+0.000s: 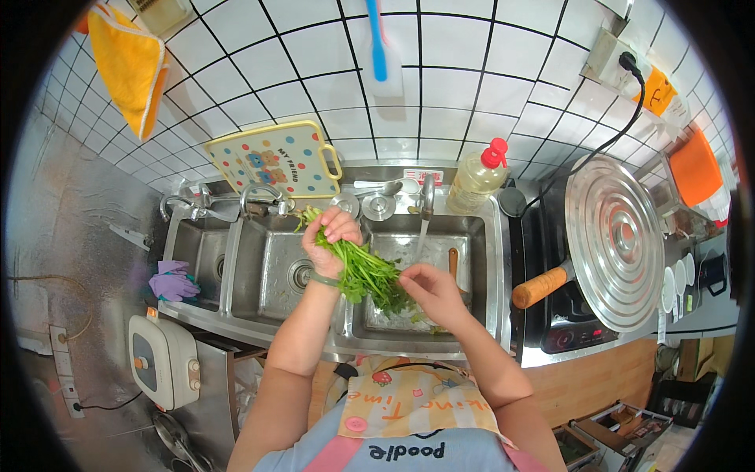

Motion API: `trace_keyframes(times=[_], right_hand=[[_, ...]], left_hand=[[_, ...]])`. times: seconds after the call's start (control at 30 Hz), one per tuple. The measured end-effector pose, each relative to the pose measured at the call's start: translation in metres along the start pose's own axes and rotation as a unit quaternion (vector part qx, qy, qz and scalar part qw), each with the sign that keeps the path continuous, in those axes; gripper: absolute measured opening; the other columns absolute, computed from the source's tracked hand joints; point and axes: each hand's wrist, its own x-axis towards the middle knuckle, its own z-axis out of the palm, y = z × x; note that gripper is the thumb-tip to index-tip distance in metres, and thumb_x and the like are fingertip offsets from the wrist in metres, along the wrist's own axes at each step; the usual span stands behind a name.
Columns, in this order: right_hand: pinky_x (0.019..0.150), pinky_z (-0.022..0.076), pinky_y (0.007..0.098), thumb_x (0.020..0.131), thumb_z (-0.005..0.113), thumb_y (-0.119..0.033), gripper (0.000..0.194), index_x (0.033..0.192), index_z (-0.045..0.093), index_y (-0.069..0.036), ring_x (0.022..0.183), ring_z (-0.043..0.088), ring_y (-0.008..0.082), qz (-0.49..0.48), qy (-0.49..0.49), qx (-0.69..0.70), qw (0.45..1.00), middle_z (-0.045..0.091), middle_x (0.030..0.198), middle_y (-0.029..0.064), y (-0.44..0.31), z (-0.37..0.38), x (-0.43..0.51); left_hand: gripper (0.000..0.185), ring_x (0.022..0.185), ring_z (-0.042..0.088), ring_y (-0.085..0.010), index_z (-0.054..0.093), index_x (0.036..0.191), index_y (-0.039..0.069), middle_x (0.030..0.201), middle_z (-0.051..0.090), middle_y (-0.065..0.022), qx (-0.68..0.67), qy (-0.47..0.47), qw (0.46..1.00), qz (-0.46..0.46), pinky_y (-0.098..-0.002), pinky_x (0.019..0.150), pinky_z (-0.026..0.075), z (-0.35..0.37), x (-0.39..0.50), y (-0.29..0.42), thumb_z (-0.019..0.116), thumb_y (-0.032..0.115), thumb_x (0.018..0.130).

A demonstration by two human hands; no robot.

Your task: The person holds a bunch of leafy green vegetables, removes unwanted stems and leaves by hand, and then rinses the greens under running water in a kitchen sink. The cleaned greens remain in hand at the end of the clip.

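My left hand is closed around the stems of a bunch of leafy green herbs, perhaps coriander. The bunch slants down to the right over the divider between two sink basins. My right hand is at the leafy end, thumb and fingertips drawn together against the leaves; whether a leaf is pinched there is hidden. Water runs from the faucet into the right basin, behind my right hand. A few loose leaves lie in that basin, where a brown handle also shows.
A pump bottle of yellowish liquid stands behind the right basin. A patterned cutting board leans on the tiles. To the right, a lidded pan sits on an induction cooker, its wooden handle pointing toward the sink. Purple gloves lie at left.
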Motion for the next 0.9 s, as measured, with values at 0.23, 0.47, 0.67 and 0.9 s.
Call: trace_keyframes(times=[0.23, 0.47, 0.67, 0.9], right_hand=[[0.051, 0.0398, 0.0251, 0.077, 0.059, -0.004, 0.007, 0.082, 0.059, 0.001, 0.055, 0.049, 0.0157, -0.185, -0.006, -0.294, 0.938, 0.054, 0.071, 0.0096, -0.023, -0.013, 0.002], [0.059, 0.0395, 0.0235, 0.080, 0.054, 0.000, 0.003, 0.082, 0.056, 0.001, 0.067, 0.049, 0.0115, -0.092, -0.038, -0.120, 0.988, 0.054, 0.078, 0.0049, -0.018, -0.010, 0.005], [0.056, 0.0365, 0.0190, 0.081, 0.055, -0.004, 0.005, 0.085, 0.058, -0.003, 0.066, 0.045, 0.0064, -0.083, 0.032, 0.250, 0.964, 0.053, 0.084, 0.0016, 0.015, -0.047, -0.001], [0.065, 0.0462, 0.0237, 0.075, 0.059, -0.004, 0.011, 0.086, 0.062, -0.002, 0.071, 0.059, 0.0160, 0.072, 0.009, -0.420, 0.904, 0.060, 0.081, 0.0085, 0.076, -0.081, 0.011]], left_hand=[[0.021, 0.051, 0.032, -0.0077, 0.039, 0.069, 0.013, 0.060, 0.033, 0.0033, 0.137, 0.147, 0.979, 0.012, -0.0226, 0.053, 0.031, -0.015, -0.006, 0.004, 0.045, 0.024, 0.085], [0.022, 0.047, 0.030, -0.0089, 0.041, 0.067, 0.011, 0.057, 0.033, 0.0018, 0.151, 0.217, 0.964, 0.013, -0.0222, 0.046, 0.027, -0.040, -0.003, 0.014, 0.047, 0.023, 0.085], [0.018, 0.047, 0.033, -0.0084, 0.042, 0.067, 0.009, 0.056, 0.032, 0.0017, 0.012, 0.286, 0.954, 0.091, -0.0207, 0.045, 0.028, -0.059, -0.008, 0.036, 0.051, 0.016, 0.080], [0.015, 0.050, 0.036, -0.0079, 0.041, 0.068, 0.008, 0.059, 0.034, 0.0022, -0.140, 0.192, 0.970, 0.054, -0.0217, 0.049, 0.034, -0.044, -0.011, 0.043, 0.049, 0.012, 0.080]])
